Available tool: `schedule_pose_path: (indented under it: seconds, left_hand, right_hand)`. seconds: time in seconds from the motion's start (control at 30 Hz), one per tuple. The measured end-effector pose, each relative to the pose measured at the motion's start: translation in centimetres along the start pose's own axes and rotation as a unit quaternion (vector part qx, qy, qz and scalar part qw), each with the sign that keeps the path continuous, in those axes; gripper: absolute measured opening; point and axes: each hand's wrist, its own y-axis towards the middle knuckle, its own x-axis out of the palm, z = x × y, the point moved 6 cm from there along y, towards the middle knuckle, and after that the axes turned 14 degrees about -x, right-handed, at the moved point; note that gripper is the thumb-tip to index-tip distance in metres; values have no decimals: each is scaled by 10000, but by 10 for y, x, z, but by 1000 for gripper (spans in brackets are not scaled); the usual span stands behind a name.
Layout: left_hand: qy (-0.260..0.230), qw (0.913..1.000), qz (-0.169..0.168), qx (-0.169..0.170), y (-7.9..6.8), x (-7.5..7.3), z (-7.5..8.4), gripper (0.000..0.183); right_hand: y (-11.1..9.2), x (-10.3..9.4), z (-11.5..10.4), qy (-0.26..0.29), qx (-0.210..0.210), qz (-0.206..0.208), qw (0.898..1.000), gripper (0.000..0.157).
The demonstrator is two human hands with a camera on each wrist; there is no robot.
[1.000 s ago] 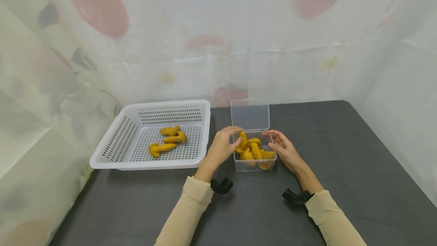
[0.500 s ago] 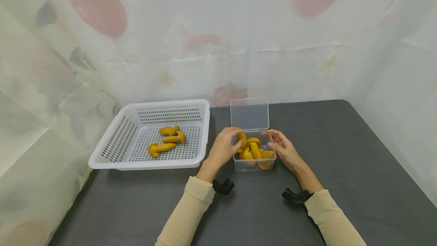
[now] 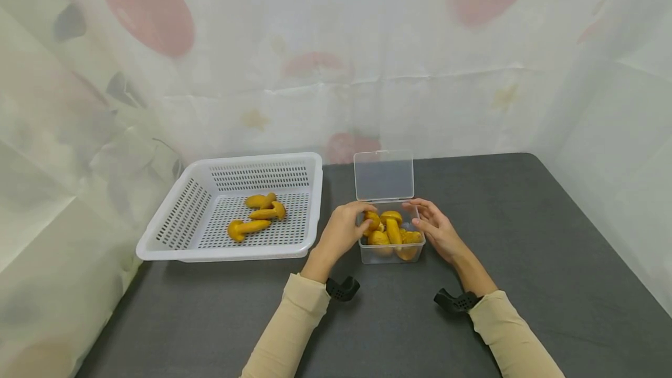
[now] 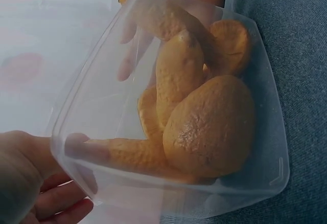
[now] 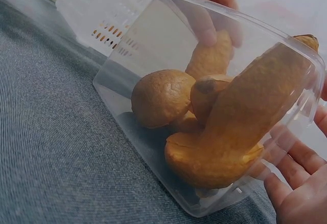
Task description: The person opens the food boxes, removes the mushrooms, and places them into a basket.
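Mushrooms, all yellow, sit in a clear box. The left hand reaches over the box's left side and pinches one mushroom by its end, inside the box. The right hand is at the box's right side, its fingers loose and a bit spread. The lid stands up at the back. To the left, a white basket has three more mushrooms on its floor. Box and basket sit on a dark table. Behind hangs a pale cloth with red shapes.
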Motion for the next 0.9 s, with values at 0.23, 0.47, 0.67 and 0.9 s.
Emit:
schedule_pose_path:
  seconds: [0.23, 0.47, 0.67, 0.9]
  left_hand:
    - [-27, 9999, 87, 106, -2, -1, 1, 25]
    - [-295, 9975, 482, 432, -4, -11, 6, 21]
    - [-1009, 9915, 640, 516, -4, -22, 8, 21]
    - [-1498, 9862, 577, 413, -5, -28, 6, 21]
  right_hand:
    - [-1, -1, 2, -39, 20, -22, 10000, 45]
    - [0, -2, 2, -37, 3, -28, 10000, 45]
    - [0, -2, 1, -31, 0, 14, 10000, 45]
    - [-1, -1, 1, -48, 33, 18, 10000, 45]
